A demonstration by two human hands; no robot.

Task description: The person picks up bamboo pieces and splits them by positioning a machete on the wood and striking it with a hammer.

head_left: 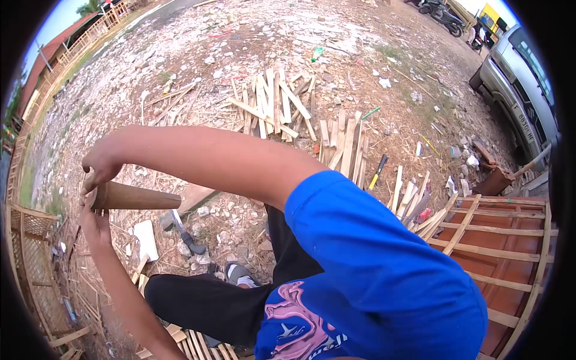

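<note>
A thick length of bamboo is held out level at the left, its wide end by my hands and its narrower end pointing right. My right hand reaches across from the right, fingers bent over the top of the wide end. Below, my left hand grips the same end, its fingers partly hidden behind the bamboo. On the ground beneath lies a large knife with a dark handle, beside a wooden block. A white slab rests near it.
Split bamboo strips lie in heaps ahead, with more strips to the right. A yellow-and-black handled tool is among them. A slatted frame stands at right, a lattice panel at left. A parked car is far right.
</note>
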